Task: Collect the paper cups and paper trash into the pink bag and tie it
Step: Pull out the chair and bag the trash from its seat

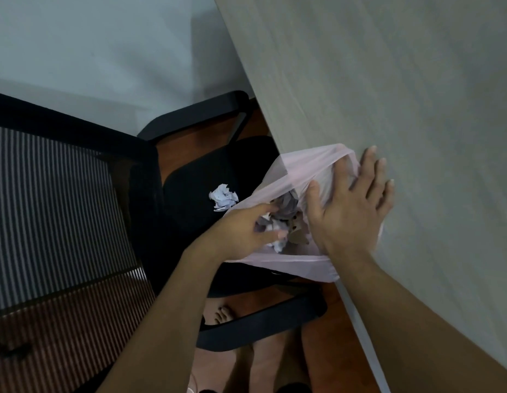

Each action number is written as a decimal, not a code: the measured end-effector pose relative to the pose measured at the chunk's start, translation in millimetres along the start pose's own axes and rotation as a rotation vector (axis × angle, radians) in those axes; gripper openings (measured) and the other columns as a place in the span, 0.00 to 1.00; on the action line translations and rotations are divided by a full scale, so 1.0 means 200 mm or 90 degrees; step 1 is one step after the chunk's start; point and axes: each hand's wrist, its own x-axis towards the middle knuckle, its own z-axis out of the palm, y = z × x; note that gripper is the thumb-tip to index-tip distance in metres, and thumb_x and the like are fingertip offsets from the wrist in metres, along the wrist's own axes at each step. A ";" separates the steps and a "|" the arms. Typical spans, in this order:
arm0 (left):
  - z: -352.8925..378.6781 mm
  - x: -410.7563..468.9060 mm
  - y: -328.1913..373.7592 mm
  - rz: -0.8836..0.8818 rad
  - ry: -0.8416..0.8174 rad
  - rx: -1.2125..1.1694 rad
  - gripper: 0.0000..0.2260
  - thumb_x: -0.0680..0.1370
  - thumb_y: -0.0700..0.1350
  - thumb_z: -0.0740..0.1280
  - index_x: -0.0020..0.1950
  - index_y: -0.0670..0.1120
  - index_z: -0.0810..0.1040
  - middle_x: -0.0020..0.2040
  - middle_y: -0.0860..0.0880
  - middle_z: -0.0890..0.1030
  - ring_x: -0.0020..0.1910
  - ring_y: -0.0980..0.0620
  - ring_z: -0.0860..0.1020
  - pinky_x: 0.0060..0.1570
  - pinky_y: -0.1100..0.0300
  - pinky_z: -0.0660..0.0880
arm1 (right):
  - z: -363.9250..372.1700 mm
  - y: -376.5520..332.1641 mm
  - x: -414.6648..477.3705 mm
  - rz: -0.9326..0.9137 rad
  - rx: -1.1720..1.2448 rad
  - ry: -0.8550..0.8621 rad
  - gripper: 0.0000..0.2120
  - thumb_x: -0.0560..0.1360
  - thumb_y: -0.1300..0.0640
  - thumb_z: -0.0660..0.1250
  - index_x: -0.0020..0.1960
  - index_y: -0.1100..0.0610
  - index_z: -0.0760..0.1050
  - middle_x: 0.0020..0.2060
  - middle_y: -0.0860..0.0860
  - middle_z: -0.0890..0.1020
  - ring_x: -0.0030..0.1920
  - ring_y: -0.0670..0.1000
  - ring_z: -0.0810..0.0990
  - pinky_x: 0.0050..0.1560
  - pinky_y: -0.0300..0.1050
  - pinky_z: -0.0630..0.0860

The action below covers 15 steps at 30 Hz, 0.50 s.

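The pink bag [309, 163] hangs open at the edge of the grey table [388, 80], over the black chair seat. Crumpled paper and something brown show inside its mouth. My left hand [243, 231] is at the bag's mouth, fingers curled round a wad of crumpled paper [270, 225]. My right hand [351, 205] lies flat with fingers spread on the bag's rim against the table edge, thumb inside the mouth. Another crumpled paper ball [224, 197] sits on the chair seat, left of the bag.
A black office chair [189, 199] with a mesh back [48, 211] and two armrests stands close to the table on the left. Red-brown floor and my bare feet show below. A pale wall is behind.
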 end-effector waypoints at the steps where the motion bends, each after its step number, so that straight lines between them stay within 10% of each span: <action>1: -0.04 -0.01 0.02 -0.028 0.000 -0.043 0.17 0.81 0.58 0.73 0.68 0.56 0.82 0.61 0.59 0.85 0.58 0.60 0.82 0.56 0.65 0.79 | 0.00 0.00 0.00 0.000 0.001 -0.001 0.35 0.84 0.34 0.53 0.86 0.50 0.60 0.89 0.60 0.49 0.89 0.63 0.47 0.85 0.69 0.48; 6: -0.21 0.08 -0.05 -0.104 0.280 -0.272 0.13 0.87 0.49 0.65 0.51 0.42 0.84 0.43 0.44 0.88 0.36 0.50 0.84 0.29 0.64 0.72 | -0.01 0.00 0.01 0.001 0.001 -0.011 0.36 0.85 0.33 0.52 0.88 0.48 0.57 0.89 0.59 0.48 0.89 0.63 0.45 0.85 0.69 0.47; 9: -0.19 0.28 -0.28 -0.139 0.436 -0.196 0.07 0.84 0.47 0.67 0.56 0.47 0.83 0.50 0.49 0.87 0.46 0.50 0.85 0.43 0.58 0.79 | -0.01 0.01 0.01 0.000 0.002 -0.014 0.36 0.84 0.33 0.51 0.88 0.48 0.57 0.89 0.59 0.47 0.89 0.62 0.45 0.85 0.69 0.47; 15: -0.08 0.59 -0.60 -0.215 0.302 0.062 0.30 0.81 0.50 0.73 0.82 0.49 0.68 0.74 0.40 0.67 0.64 0.40 0.78 0.63 0.51 0.77 | 0.00 0.01 0.02 0.000 -0.002 -0.012 0.36 0.84 0.33 0.53 0.88 0.48 0.58 0.89 0.59 0.47 0.89 0.62 0.45 0.85 0.69 0.46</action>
